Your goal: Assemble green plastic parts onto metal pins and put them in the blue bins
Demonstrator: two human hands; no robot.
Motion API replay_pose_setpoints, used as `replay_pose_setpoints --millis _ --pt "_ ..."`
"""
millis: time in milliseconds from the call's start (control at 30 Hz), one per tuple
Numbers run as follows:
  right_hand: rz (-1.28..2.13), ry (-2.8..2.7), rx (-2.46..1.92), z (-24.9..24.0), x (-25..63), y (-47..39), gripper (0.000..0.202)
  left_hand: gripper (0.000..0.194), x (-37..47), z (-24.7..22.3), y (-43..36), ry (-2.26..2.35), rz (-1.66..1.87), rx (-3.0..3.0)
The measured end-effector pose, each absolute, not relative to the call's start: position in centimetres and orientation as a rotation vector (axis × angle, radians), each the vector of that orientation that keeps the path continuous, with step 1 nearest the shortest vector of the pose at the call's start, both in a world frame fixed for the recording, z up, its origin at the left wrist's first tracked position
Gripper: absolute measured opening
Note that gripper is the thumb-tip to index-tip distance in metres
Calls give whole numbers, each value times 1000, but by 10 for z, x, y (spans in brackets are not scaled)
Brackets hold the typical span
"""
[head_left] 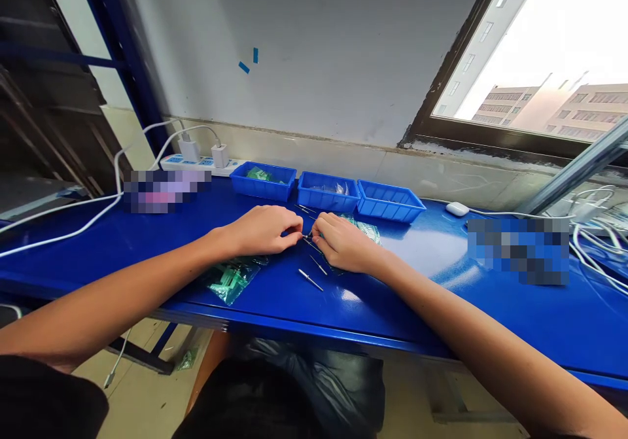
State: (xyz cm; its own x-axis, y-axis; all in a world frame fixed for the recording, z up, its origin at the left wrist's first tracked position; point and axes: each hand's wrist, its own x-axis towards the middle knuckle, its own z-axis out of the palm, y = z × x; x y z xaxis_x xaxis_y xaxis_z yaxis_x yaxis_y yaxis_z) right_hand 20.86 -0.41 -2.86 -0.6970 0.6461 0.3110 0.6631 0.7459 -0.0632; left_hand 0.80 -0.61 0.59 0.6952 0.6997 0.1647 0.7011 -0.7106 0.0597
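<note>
My left hand (267,229) and my right hand (343,239) meet over the blue table, both with thumb and fingers pinched together. A small dark piece shows between the fingertips, too small to name. Below the hands lie several thin pointed metal rods; a silver one (311,279) is nearest the table's front, with a thinner one (318,265) just beyond it. A clear bag with green pieces (233,280) lies under my left wrist. Another clear bag (369,231) with greenish contents is partly hidden behind my right hand.
Three blue bins stand along the wall: a left bin (263,190) with green bags, a middle bin (328,200) with clear bags, and a right bin (392,210). A power strip (203,166) with white cables sits at the back left. More cables (598,236) lie at right.
</note>
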Motion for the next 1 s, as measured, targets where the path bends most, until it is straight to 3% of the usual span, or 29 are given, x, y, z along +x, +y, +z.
replay_pose_setpoints --millis 1000 --pt "-222 -2477 -862 -28 208 -7 7 25 11 6 -7 -1239 -407 -2860"
